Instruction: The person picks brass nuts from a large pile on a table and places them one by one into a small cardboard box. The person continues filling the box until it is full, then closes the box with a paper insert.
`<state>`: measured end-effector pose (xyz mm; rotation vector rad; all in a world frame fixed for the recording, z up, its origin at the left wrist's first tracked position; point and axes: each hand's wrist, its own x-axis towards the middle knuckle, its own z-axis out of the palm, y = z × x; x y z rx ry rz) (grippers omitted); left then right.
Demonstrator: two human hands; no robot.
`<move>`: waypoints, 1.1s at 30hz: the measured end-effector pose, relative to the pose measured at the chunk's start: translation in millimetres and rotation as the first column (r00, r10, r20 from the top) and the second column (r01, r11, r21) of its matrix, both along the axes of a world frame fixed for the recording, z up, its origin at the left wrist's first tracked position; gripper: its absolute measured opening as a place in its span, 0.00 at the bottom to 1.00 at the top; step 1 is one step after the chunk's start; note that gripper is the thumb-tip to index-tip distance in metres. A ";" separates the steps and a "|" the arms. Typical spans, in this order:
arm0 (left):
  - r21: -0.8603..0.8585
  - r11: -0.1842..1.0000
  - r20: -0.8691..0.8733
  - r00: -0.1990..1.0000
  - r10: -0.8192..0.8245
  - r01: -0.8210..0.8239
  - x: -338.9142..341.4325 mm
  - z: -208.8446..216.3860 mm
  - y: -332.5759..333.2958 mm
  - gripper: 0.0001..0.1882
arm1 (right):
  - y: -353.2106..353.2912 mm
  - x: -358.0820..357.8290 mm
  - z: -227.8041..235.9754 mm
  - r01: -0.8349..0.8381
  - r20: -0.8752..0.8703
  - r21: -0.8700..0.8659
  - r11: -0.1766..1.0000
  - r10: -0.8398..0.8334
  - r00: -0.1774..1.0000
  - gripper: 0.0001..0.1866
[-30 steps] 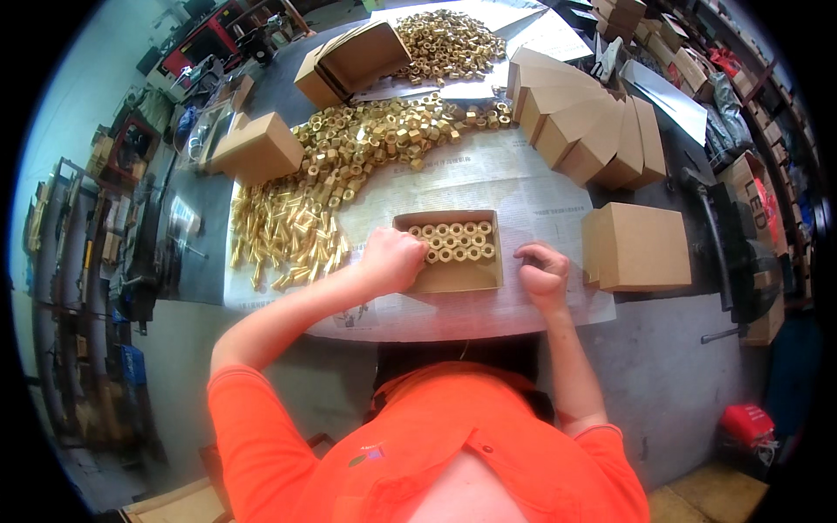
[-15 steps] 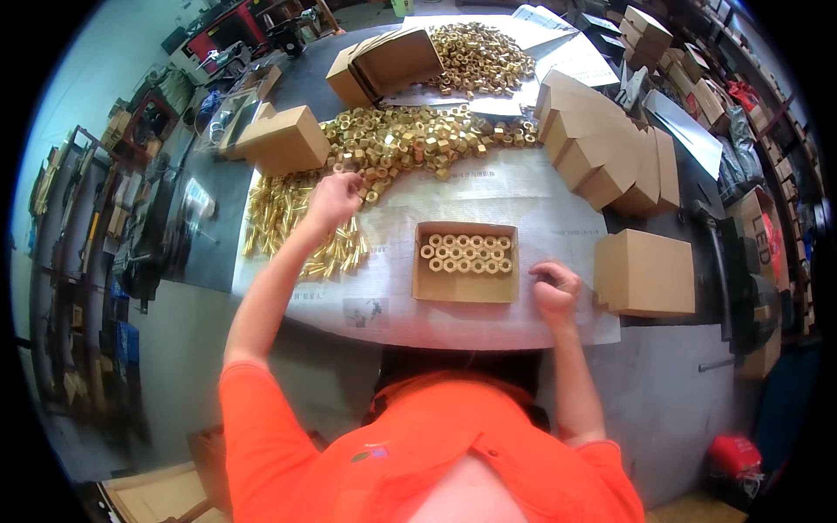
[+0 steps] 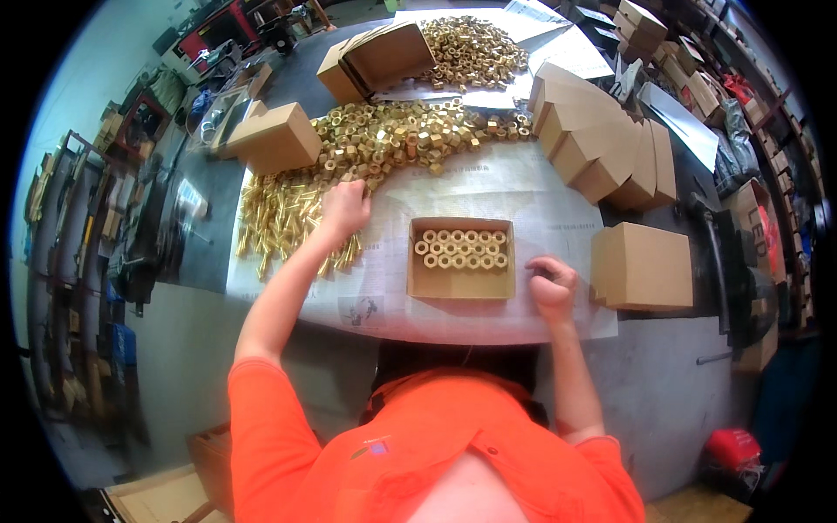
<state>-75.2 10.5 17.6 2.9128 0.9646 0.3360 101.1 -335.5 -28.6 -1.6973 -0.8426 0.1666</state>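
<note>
My left hand (image 3: 346,207) is closed at the near edge of a heap of brass hex nuts (image 3: 397,144), beside a pile of slender brass fittings (image 3: 270,218). Its fingers point away and hide whatever is in them. In front of me an open cardboard box (image 3: 462,285) holds three rows of brass nuts (image 3: 460,249), packed along its far side with their holes facing up. To the right of this box, and apart from it, my right hand (image 3: 552,288) hovers low with curled fingers. Shadow between thumb and fingers hides what they hold, if anything.
Newspaper sheets (image 3: 384,253) cover the table. A closed carton (image 3: 641,266) stands at right, below a leaning row of cartons (image 3: 602,144). Another carton (image 3: 279,139) borders the nuts at left. Farther back, a tipped open box (image 3: 375,61) lies beside more small nuts (image 3: 475,52).
My left hand has drawn slightly back toward me from the nut heap, its fingers now turned away from view. My right hand has stayed beside the box. The whole view has shifted slightly.
</note>
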 end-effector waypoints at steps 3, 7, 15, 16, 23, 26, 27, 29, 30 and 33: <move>0.011 0.999 -0.041 0.999 -0.034 0.034 -3.1 4.5 -1.9 0.08 | 0.9 0.8 -3.0 -0.021 -0.034 0.017 1.000 0.021 0.999 0.10; -0.249 0.958 0.112 0.987 -0.114 0.139 -8.6 45.2 -47.6 0.06 | -0.3 -0.4 -1.8 -0.029 -0.067 0.017 0.999 0.030 0.997 0.10; -0.197 0.873 0.100 0.895 -0.434 0.446 -25.1 47.5 -133.0 0.05 | -1.5 -1.7 8.0 -0.029 -0.074 -0.006 1.000 0.028 0.997 0.11; -0.197 0.884 0.044 0.905 -0.423 0.423 -23.1 44.2 -135.5 0.05 | -1.3 -1.6 8.5 -0.029 -0.078 -0.006 1.000 0.028 0.997 0.11; -0.131 0.919 -0.111 0.916 -0.385 0.371 -13.1 29.8 -136.1 0.04 | -0.7 -3.2 5.9 -0.003 -0.119 0.047 0.999 0.009 0.993 0.11; -0.108 0.920 -0.154 0.908 -0.389 0.376 -9.9 28.4 -135.3 0.04 | -0.2 -4.4 10.0 0.009 -0.113 0.041 0.999 -0.004 0.994 0.10; -0.104 0.921 -0.168 0.906 -0.388 0.375 -8.9 29.1 -135.4 0.04 | -0.4 -4.5 10.7 0.006 -0.127 0.053 0.999 0.000 0.992 0.10; -0.100 0.922 -0.206 0.898 -0.388 0.375 -8.0 31.1 -135.7 0.04 | -1.2 -5.0 11.0 0.001 -0.154 0.077 0.997 0.011 0.988 0.10; -0.099 0.923 -0.229 0.894 -0.386 0.373 -8.2 32.0 -135.9 0.05 | -1.5 -4.8 10.9 -0.005 -0.162 0.079 0.997 0.018 0.987 0.10; -0.083 0.923 -0.290 0.877 -0.383 0.376 -6.7 35.7 -138.1 0.05 | -2.5 -4.4 10.6 -0.018 -0.169 0.082 0.997 0.031 0.985 0.10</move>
